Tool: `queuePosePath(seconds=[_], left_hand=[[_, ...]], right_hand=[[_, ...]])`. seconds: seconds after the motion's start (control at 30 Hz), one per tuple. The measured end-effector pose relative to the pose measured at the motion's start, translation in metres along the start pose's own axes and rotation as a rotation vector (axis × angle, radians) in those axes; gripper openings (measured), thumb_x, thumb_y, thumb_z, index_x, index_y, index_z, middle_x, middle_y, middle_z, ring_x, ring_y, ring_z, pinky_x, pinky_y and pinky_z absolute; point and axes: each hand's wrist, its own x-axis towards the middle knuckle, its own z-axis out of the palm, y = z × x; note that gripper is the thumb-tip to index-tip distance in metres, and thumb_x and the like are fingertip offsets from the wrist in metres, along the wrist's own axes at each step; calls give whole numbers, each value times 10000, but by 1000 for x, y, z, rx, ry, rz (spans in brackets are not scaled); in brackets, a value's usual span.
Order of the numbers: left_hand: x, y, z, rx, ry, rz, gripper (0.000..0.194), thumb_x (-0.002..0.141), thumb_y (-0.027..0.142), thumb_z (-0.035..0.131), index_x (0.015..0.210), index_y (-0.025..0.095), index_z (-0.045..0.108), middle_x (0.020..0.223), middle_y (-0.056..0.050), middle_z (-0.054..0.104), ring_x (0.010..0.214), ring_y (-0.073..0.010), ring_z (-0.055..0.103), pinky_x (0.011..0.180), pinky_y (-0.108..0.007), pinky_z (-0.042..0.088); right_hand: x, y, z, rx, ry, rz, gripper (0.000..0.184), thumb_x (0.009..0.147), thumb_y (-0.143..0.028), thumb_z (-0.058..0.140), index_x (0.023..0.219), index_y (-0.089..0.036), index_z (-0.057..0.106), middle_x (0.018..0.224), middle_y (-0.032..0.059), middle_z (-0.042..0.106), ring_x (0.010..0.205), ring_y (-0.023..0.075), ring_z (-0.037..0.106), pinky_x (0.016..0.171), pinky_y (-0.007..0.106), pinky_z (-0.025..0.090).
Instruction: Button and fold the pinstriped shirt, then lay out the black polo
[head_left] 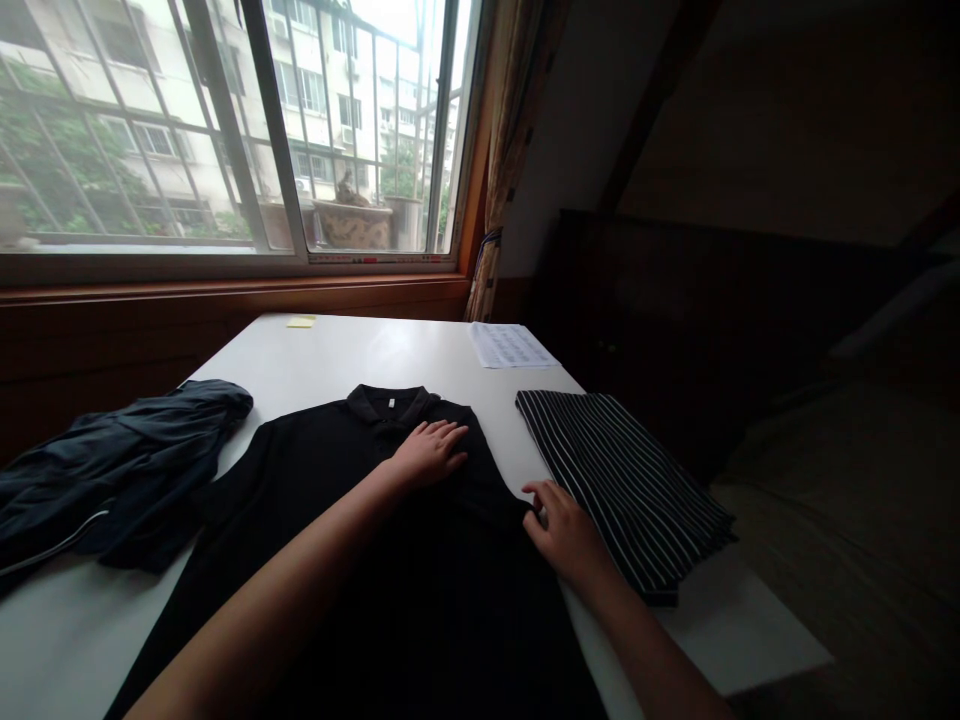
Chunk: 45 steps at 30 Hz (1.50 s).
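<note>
A black polo shirt (450, 590) lies spread on the white table, its collar toward the window and a small pale label inside the neck. My left hand (431, 452) rests flat on the shirt's upper chest just below the collar, fingers stretched out. At the shirt's right edge, my right hand (559, 525) has its thumb and forefinger curled around the sleeve's corner. The right sleeve appears folded in over the body. Dark striped folded cloth (622, 480) lies just right of my right hand.
Crumpled dark clothing (135, 470) lies on the table's left side. Printed paper sheets (514, 346) and a small yellow note (301, 322) sit at the far edge of the white table (375, 345). Beyond are a barred window (300, 130) and a tied curtain (499, 170).
</note>
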Motion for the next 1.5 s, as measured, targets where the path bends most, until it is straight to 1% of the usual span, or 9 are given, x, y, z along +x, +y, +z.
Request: queuePosePath(seconds=[0.27, 0.4, 0.6, 0.87, 1.03, 1.17, 1.27, 1.37, 1.5], left_hand=[[42, -12, 15, 39, -30, -23, 651, 968, 539, 456, 1545, 287, 290, 1602, -78, 332, 1494, -282, 256, 1210, -550, 134], [56, -16, 22, 48, -27, -44, 660, 980, 532, 424, 1565, 290, 239, 1608, -84, 316, 1496, -294, 248, 1204, -577, 119], [67, -15, 29, 66, -30, -70, 541, 991, 541, 382, 1506, 374, 371, 1611, -45, 317, 1500, -324, 226, 1186, -624, 117], [68, -10, 35, 84, 20, -100, 576, 993, 544, 371, 1533, 351, 322, 1613, -54, 312, 1502, -326, 213, 1187, -617, 116], [67, -10, 35, 87, 41, -109, 564, 988, 525, 402, 1523, 354, 344, 1596, -49, 351, 1491, -326, 247, 1190, -600, 139], [66, -7, 30, 92, 70, -102, 569, 977, 473, 453, 1519, 336, 350, 1592, -65, 356, 1484, -333, 262, 1181, -602, 175], [61, -1, 22, 98, 104, -51, 553, 977, 374, 459, 1515, 287, 366, 1604, -85, 326, 1498, -322, 227, 1194, -579, 165], [50, 9, 15, 96, 88, 63, 482, 996, 321, 411, 1471, 248, 447, 1554, -73, 420, 1495, -257, 253, 1228, -479, 138], [32, 20, 17, 94, 2, 167, 494, 1005, 421, 410, 1458, 234, 469, 1514, -56, 483, 1466, -223, 328, 1224, -418, 191]], right_hand=[[0, -9, -2, 18, -3, -38, 305, 805, -105, 589, 1090, -214, 582, 940, 55, 593, 876, 235, 598, 810, 371, 510], [2, -12, -2, 43, -42, -40, 200, 828, -75, 541, 956, -227, 573, 900, 37, 616, 848, 219, 613, 770, 339, 496], [2, -6, -4, -42, 0, 68, 137, 823, -100, 523, 816, -234, 496, 742, -7, 567, 697, 192, 592, 647, 307, 447], [4, -6, -2, -17, -37, -83, 253, 796, -54, 589, 981, -225, 572, 944, 48, 588, 908, 235, 583, 830, 374, 503], [3, -11, -8, -41, -64, -200, 209, 812, -59, 627, 926, -233, 609, 1006, 61, 606, 968, 247, 578, 890, 424, 509], [1, -14, -15, -16, -74, -324, 326, 836, -101, 629, 1129, -244, 620, 1187, 84, 633, 1131, 265, 580, 998, 484, 489], [0, -16, -16, 57, -136, -405, 409, 870, -103, 585, 1245, -262, 618, 1215, 76, 656, 1174, 248, 589, 1032, 468, 488], [0, -16, -17, 127, -167, -393, 397, 890, -109, 561, 1255, -246, 639, 1228, 77, 670, 1190, 235, 596, 1047, 440, 495], [0, -15, -16, 151, -156, -366, 376, 920, -140, 550, 1274, -225, 643, 1250, 81, 682, 1175, 224, 617, 1043, 431, 507]])
